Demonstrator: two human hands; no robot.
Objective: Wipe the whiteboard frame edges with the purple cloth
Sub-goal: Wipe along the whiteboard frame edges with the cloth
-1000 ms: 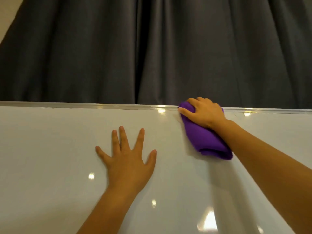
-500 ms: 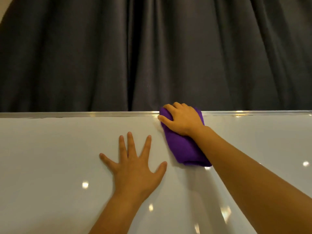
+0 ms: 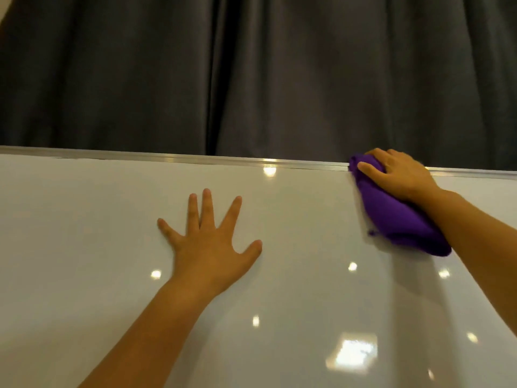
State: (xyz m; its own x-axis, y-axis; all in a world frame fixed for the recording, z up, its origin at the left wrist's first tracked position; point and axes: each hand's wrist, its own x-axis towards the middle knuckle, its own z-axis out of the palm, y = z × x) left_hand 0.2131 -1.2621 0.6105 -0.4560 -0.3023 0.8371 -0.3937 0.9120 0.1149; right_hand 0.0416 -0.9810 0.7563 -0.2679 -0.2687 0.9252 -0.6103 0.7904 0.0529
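Observation:
The whiteboard (image 3: 84, 247) fills the lower part of the view, with its silver metal top frame edge (image 3: 173, 157) running across the picture. My right hand (image 3: 397, 175) grips the bunched purple cloth (image 3: 397, 217) and holds it against the top frame edge at the right, fingers curled over the cloth. The lower end of the cloth hangs down on the board face beside my forearm. My left hand (image 3: 209, 245) lies flat on the board near the middle, fingers spread and straight, well below the frame edge.
A dark grey curtain (image 3: 251, 74) hangs behind the board and covers the whole upper half of the view. Ceiling lights reflect as bright spots on the glossy board surface (image 3: 352, 354).
My right hand has slid the purple cloth to the right along the top frame edge, after moving left half a second ago. My left hand has stayed flat on the board.

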